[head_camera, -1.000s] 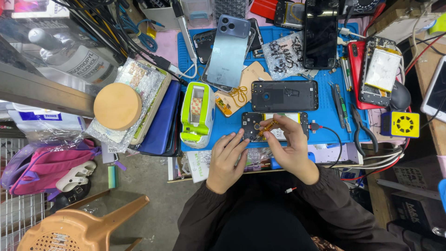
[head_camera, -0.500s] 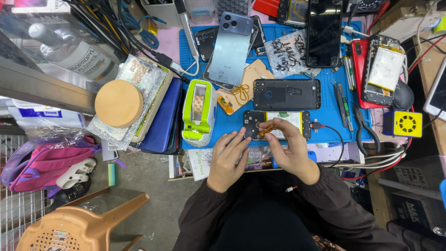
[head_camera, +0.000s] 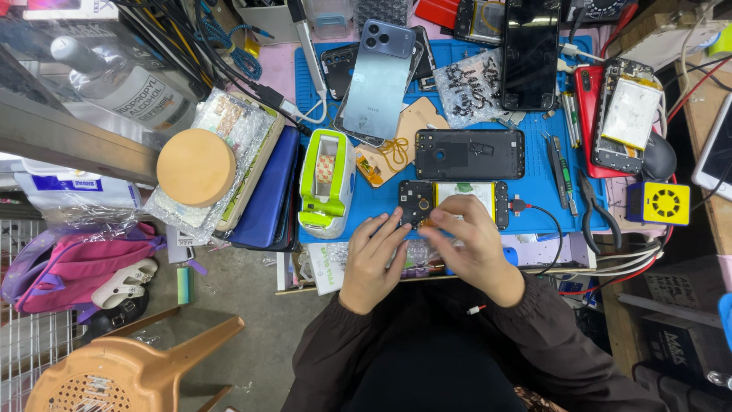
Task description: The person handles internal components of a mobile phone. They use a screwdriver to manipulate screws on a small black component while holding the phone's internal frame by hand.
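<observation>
An opened phone (head_camera: pixel 488 200) with its back off lies on the blue work mat (head_camera: pixel 534 191), a cable plugged into its right end. My left hand (head_camera: pixel 374 255) rests at the phone's left end, fingertips near the camera area. My right hand (head_camera: pixel 473 240) lies over the phone's middle, thumb and forefinger pinched on a small orange part (head_camera: pixel 435 219). A black back cover (head_camera: pixel 469 154) sits just beyond the phone.
A green tape dispenser (head_camera: pixel 326 181) stands left of the mat. A light blue phone (head_camera: pixel 377 80), a black phone (head_camera: pixel 530 49), a red opened phone (head_camera: pixel 618 114), tweezers and pliers (head_camera: pixel 598 214) lie around. A tan round lid (head_camera: pixel 197 166) and an orange stool (head_camera: pixel 122 370) are at left.
Both hands have stayed over the opened phone. My right fingers have shifted slightly left along it with the small orange part; the left hand has barely moved.
</observation>
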